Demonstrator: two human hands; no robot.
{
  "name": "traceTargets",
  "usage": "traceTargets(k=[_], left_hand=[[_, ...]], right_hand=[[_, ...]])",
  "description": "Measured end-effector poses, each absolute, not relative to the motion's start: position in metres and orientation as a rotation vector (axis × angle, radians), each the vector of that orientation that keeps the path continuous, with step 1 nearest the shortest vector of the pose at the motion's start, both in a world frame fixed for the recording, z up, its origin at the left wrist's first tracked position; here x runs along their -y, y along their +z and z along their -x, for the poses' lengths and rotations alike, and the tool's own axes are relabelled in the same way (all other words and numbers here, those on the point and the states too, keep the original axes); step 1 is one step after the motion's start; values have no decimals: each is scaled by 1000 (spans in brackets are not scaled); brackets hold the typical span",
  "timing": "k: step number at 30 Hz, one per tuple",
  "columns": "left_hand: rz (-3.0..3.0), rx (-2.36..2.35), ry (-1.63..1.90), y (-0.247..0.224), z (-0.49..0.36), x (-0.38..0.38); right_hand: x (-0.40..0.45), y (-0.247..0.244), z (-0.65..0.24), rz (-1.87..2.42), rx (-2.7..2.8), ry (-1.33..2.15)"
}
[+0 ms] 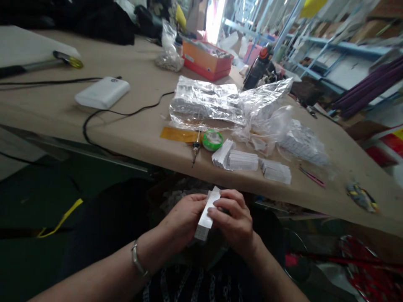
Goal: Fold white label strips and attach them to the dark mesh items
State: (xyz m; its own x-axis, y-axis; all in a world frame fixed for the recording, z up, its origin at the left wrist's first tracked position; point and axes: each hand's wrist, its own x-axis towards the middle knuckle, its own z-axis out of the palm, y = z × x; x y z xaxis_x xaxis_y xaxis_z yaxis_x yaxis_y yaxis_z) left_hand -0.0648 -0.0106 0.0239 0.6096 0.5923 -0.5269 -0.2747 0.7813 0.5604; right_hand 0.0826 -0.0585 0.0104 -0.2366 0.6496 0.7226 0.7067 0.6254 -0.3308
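A small, long white box [208, 214] is held upright at a slant above my lap, off the table's front edge. My left hand [182, 218] grips its left side, with the thumb near the top. The fingers of my right hand [234, 218] press on its right side and front face. On the table edge above my hands lie stacks of thin white pieces [242, 160], and another stack [276, 171] sits to the right. A green roll [212, 140] lies beside a thin pointed tool [195, 147].
Clear plastic packaging [208, 102] covers the table's middle, with a black cable and a white device [102, 93] to the left. Pink tweezers [311, 176] and yellow-handled pliers [362, 196] lie right. An orange-red box [206, 61] stands behind. Below the table is an open box.
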Motion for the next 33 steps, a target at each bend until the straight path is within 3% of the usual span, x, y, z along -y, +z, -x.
traceTargets(k=[6,20,28,33], left_hand=[[-369,-757,588,22,73,9],[-337,-709,654,15,76,11],[-490,-833,509,25,77,11],[-556,-784,483,24,78,14]], right_hand=[[56,-11,-70,1003,2073,11],[57,-3,-70,990,2137,118],[53,3,-75,1368,1293,778],[42,2,-70,1329,1059,1197]])
